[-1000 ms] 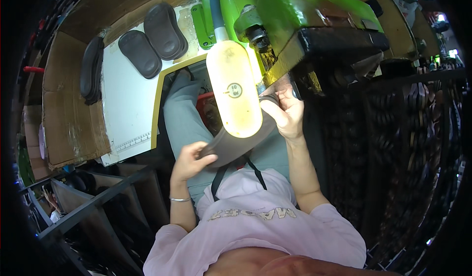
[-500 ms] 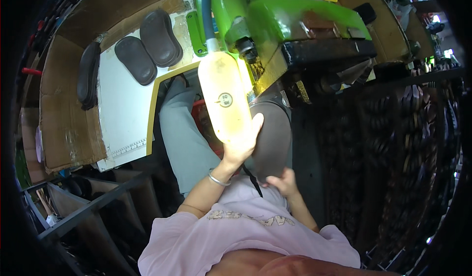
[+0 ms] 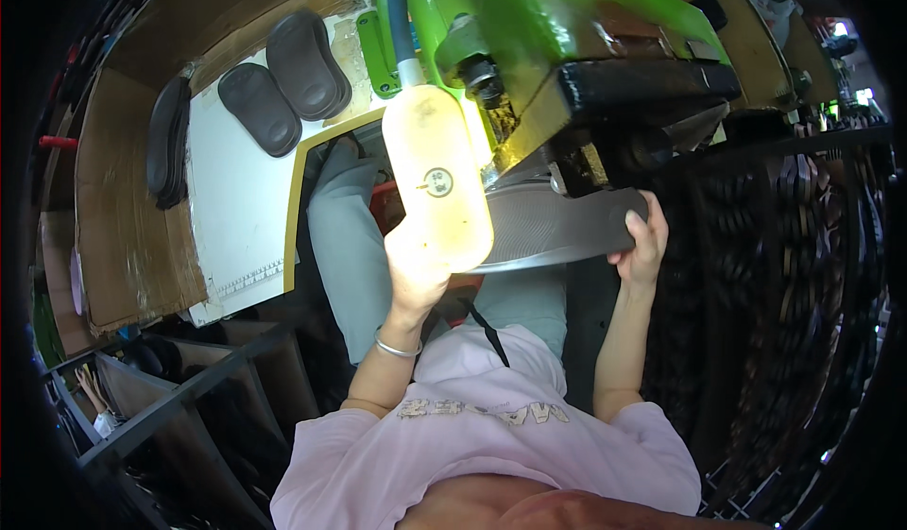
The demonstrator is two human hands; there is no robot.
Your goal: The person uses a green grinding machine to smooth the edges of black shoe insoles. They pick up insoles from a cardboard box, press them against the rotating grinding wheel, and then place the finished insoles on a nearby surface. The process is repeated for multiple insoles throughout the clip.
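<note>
A dark brown shoe sole (image 3: 557, 223) with fine wavy ridges lies crosswise in front of me, its far edge close against the lower part of a green machine (image 3: 567, 20). My right hand (image 3: 644, 242) grips its right end, thumb on the upper face and fingers round the far side. My left hand (image 3: 414, 270), with a bangle on the wrist, is at the sole's left end. A glowing yellow oblong lamp (image 3: 439, 190) on a blue-grey arm covers its fingers and that end of the sole, so its hold does not show.
On the left, a white tabletop (image 3: 236, 209) with cardboard walls (image 3: 132, 218) bears more dark soles (image 3: 260, 110), some stacked. The machine's black block (image 3: 652, 95) juts out above the sole's right part. Shelving (image 3: 189, 388) stands low left; racks of dark items (image 3: 756, 275) fill the right.
The sole has turned from lengthwise to crosswise. My right hand has swung up and out to the right with its end, while my left hand has shifted left behind the lamp.
</note>
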